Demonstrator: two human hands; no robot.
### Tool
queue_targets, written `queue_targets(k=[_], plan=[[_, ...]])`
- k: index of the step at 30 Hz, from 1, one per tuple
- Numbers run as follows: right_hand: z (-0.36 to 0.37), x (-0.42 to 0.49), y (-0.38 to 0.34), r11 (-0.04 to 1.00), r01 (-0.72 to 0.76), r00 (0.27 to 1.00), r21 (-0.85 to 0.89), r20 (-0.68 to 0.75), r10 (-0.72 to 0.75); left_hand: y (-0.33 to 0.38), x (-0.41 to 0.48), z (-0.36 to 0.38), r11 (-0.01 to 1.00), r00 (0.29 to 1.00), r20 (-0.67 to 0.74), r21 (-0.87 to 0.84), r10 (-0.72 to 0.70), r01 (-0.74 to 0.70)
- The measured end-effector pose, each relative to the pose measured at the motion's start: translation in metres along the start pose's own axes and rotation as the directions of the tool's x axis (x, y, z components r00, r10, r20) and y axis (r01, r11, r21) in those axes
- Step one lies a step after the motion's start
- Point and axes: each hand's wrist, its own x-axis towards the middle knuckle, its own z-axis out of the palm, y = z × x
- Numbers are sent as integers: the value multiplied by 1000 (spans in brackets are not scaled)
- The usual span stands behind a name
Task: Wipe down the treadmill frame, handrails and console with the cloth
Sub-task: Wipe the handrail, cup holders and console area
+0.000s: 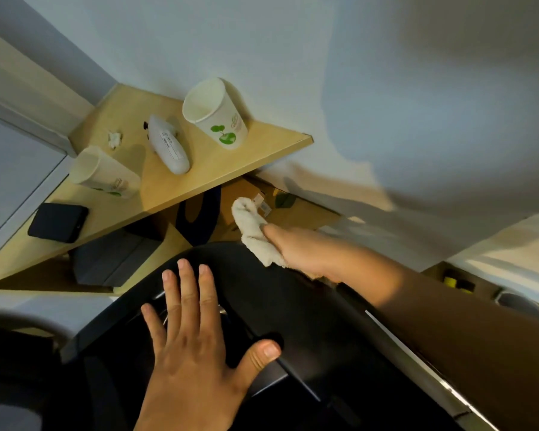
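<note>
Protruding fwd from R grip (296, 250): cloth (255, 231)

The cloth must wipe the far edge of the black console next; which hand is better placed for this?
The right hand. It grips the cloth at the far edge of the console. The left hand lies flat on the console and holds nothing.

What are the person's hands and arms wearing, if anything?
Nothing that shows. The left hand is bare: no glove, ring or watch in view, nails short and unpainted. The right hand is also ungloved, and the right forearm is bare with no sleeve, band or watch along its visible length. The left wrist runs out of the picture, so anything beyond it cannot be told.
</note>
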Motion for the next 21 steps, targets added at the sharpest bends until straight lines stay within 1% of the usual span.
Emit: queue_targets(k=[1,2,3,4,6,7,8,9,11,12,13,14,16,19,21], plan=[[1,-13,-5,994,13,1000,-110,-17,-15,0,-1,1,1000,1000,-6,-1,10,-10],[4,-30,-13,972,51,998,-230,-31,-59,1,-1,0,1000,1000,-8,-5,17,-17],[10,-46,-19,931,101,991,-351,-50,-126,-1,1,-1,1000,1000,-10,-13,23,-23],[20,-61,-25,884,118,982,-452,-80,-172,-3,4,-1,1000,999,18,-9,27,-27],[45,-80,-41,845,60,978,-532,-137,-156,-7,7,-7,994,990,135,96,37,-50],[55,-82,-49,828,33,984,-560,-127,-125,-8,8,-10,986,987,161,156,29,-54],[63,-79,-54,800,17,987,-600,-119,-110,-7,8,-14,987,980,197,160,-4,-28],[66,-73,-54,784,34,978,-620,-142,-154,-3,5,-17,994,985,173,114,-26,6],[58,-58,-45,780,128,928,-612,-204,-312,2,-1,-21,995,992,76,-29,-98,100],[49,-52,-40,781,181,916,-598,-187,-356,3,-5,-21,989,990,64,-67,-127,132],[40,-47,-37,792,224,920,-569,-145,-365,2,-7,-20,988,988,73,-68,-137,141],[31,-41,-35,808,253,929,-532,-100,-356,1,-9,-19,988,987,78,-57,-142,147],[20,-30,-41,838,251,955,-484,-19,-297,-3,-10,-22,986,982,113,-61,-150,158],[12,-13,-59,869,254,962,-425,17,-273,-8,-12,-27,985,987,65,-83,-147,152],[8,-3,-74,884,254,967,-392,94,-237,-13,-14,-28,977,987,36,-142,-153,157]])
